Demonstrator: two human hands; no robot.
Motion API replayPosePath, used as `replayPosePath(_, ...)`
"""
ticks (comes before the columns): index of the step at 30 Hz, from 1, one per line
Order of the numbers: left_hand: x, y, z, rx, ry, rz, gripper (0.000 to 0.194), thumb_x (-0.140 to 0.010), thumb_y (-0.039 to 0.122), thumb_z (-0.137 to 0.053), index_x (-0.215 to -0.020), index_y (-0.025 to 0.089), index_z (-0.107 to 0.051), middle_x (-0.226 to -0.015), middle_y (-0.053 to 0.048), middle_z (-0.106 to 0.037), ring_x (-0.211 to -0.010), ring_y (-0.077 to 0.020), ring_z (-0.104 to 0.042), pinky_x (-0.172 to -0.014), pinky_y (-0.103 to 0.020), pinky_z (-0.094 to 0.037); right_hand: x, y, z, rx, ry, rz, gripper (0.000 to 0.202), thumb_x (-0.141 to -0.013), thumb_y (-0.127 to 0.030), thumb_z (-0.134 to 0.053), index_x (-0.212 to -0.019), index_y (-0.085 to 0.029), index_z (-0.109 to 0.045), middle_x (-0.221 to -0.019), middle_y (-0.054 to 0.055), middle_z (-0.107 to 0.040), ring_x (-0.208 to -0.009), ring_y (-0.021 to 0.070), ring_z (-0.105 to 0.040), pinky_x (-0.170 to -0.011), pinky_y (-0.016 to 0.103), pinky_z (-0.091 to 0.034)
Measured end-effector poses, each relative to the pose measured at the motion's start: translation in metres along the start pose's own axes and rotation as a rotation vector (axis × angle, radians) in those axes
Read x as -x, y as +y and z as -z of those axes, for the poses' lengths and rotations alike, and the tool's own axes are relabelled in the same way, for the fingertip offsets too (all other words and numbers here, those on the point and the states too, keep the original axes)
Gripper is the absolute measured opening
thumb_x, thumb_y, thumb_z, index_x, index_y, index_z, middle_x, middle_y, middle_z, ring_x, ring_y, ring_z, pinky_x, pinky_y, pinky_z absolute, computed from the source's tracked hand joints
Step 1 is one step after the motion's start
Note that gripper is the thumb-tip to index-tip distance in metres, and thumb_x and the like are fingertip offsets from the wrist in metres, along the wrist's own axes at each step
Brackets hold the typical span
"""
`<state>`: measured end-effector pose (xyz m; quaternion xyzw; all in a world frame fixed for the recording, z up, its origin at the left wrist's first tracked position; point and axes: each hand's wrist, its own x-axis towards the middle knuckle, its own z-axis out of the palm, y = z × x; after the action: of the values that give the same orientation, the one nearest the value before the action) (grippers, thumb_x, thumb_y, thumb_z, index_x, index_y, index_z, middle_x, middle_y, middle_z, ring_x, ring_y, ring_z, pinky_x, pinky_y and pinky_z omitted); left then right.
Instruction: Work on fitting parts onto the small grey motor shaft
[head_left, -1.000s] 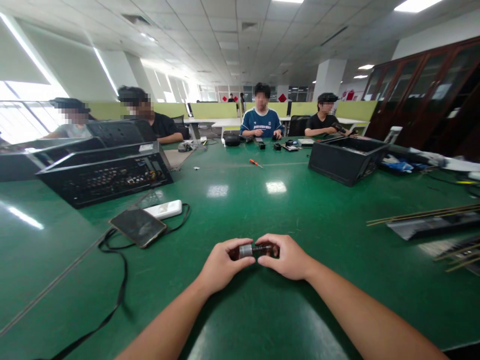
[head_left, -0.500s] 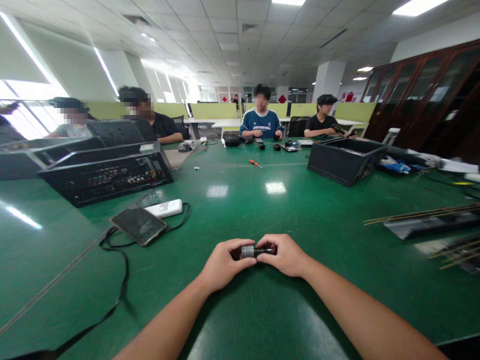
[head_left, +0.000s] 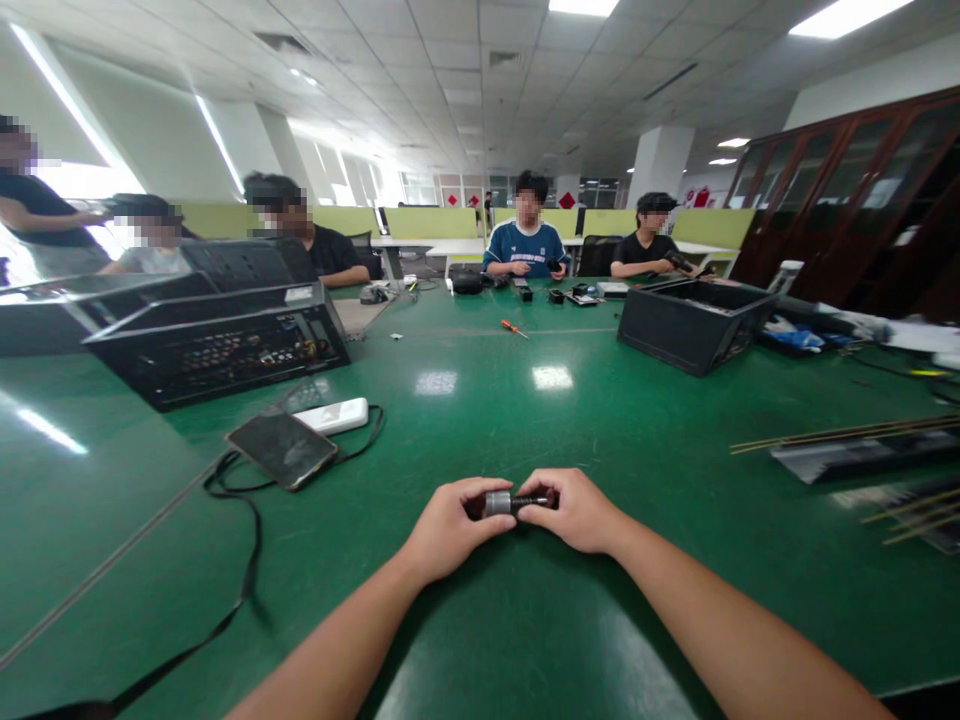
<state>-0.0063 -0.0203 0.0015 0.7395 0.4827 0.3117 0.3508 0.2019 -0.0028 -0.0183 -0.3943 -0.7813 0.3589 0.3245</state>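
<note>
The surface [head_left: 525, 420] looks smooth and glossy, mirroring the ceiling lights. The held cylinder [head_left: 498, 503] has a dull grey metal look. The phone [head_left: 283, 450] is dark and glassy, the power bank [head_left: 332, 416] smooth white plastic, and the cabinet [head_left: 847, 190] polished, reddish-brown wood with glass panes.

- I watched through one camera, worn on the head.
- It faced forward and down, over the green table [head_left: 480, 420].
- It saw the left hand [head_left: 446, 525] and the right hand [head_left: 579, 512] quite near.
</note>
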Motion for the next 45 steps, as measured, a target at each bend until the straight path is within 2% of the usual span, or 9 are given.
replayPosePath(45, 0.0014, 0.0006, 0.0023, 0.028, 0.022, 0.028, 0.035, -0.071, 0.030, -0.072, -0.104, 0.019, -0.069, -0.100, -0.005, -0.071, -0.091, -0.0225, -0.064, -0.082, -0.030, -0.047, -0.0006, 0.0038, 0.0068, 0.028, -0.023, -0.039, 0.016, -0.076, -0.025, -0.066, -0.089, -0.017, -0.069, -0.072, 0.000, -0.066, -0.061, 0.0122, -0.056, -0.059, 0.023, -0.041)
